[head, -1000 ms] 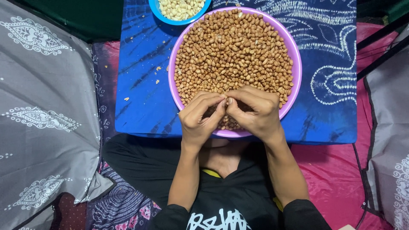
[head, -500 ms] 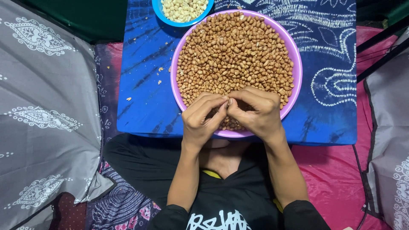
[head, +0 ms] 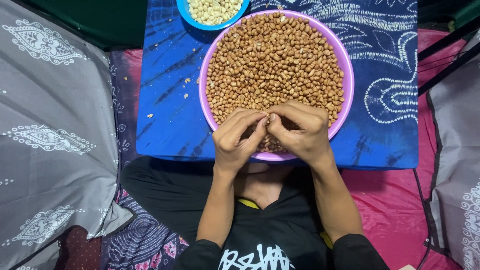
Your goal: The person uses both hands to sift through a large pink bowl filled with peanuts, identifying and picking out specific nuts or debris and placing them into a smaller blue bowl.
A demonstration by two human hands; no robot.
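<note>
Here, largest to smallest:

Bench: the blue patterned cloth (head: 165,115) covers the bench across the upper middle of the frame, so stray crumbs at its left land on cloth, not floor.

Purple bowl: the purple bowl (head: 346,65) sits top centre, pulled to the near edge of the cloth so your hands can work right over it and anything dropped falls back in.

Peanuts: brown-skinned peanuts (head: 275,55) fill that bowl nearly to the rim.

Left hand: your left hand (head: 235,142) curls over the bowl's near rim, fingertips pinched against the right's.

Right hand: your right hand (head: 300,132) mirrors it, thumb and forefinger meeting the left at centre frame.

Grip: both hands are closed on one small pale peanut (head: 266,118) between the fingertips, just above the heap.

Blue bowl: the blue bowl (head: 186,16) at the top edge, touching the purple one, holds pale skinned peanuts (head: 212,10), kept apart from the brown ones.

Hidden: the bowl's near rim and the nuts under your palms are covered; the blue bowl is cut off at the top; the pinched nut is too small to tell whether its skin is on.
</note>
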